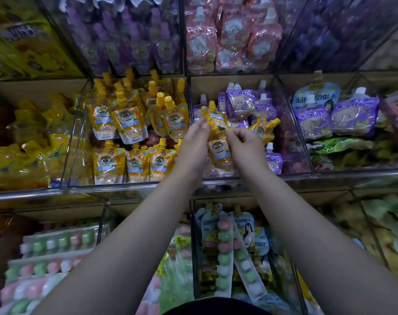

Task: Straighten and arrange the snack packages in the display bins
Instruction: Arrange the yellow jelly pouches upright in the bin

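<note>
Orange pouches [219,151], soft and slippery: our left hand [193,142] and right hand [245,146] pinched them; stiff spouts [212,105] looked the safest hold.

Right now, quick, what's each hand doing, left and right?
Left hand: pinching the upper orange pouch.
Right hand: fingers curled, pinching the lower orange pouch near its top.

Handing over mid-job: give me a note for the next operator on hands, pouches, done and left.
Hands: left hand and right hand both pinch two orange pouches above the purple bin.
Done: orange bin mostly stands in rows.
Left: a third orange pouch lies tilted among the purple pouches; move all strays into the orange bin.
</note>
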Motion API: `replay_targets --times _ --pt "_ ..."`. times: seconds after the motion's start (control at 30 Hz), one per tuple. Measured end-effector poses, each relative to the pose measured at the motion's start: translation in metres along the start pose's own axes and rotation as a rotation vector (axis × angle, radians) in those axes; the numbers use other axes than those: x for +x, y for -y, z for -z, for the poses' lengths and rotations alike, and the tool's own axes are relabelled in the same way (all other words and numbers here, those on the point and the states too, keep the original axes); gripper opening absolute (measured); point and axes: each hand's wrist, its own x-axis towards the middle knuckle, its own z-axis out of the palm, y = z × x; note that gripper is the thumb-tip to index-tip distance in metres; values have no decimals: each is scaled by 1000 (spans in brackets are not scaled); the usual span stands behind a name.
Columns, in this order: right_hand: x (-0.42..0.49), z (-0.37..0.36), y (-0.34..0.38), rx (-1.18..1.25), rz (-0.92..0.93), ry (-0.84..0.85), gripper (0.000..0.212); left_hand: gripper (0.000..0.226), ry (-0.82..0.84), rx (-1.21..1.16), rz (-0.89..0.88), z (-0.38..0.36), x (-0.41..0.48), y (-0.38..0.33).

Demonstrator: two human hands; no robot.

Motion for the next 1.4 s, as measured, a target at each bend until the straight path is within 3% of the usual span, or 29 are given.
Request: replay_targets --times 0.2,0.4,0.47,0.57,0.87,1.07,1.2,1.4 --pt "-14 -13 22 280 8 -92 16 27 2 55 -100 26 -11 -14" --pt "-30 -46 46 318 43 -42 15 5 -65 55 -101 63 -11 -25" --pt "-32 -57 49 319 41 -26 17 23 -83 64 -95 75 -12 -29" --pt "-35 -74 51 320 21 6 17 9 -93 70 -96 94 -11 -31" --pt "-36 -110 42 -69 162 45 15 9 -148 161 -69 140 3 -16" --pt "-24 -126 28 -203 37 107 11 18 -162 218 25 152 23 -4" --pt "-17 -132 18 -305 0 117 12 11 -152 353 77 152 36 6" --pt "-13 -137 11 -401 -77 107 20 33 -99 443 88 148 39 10"
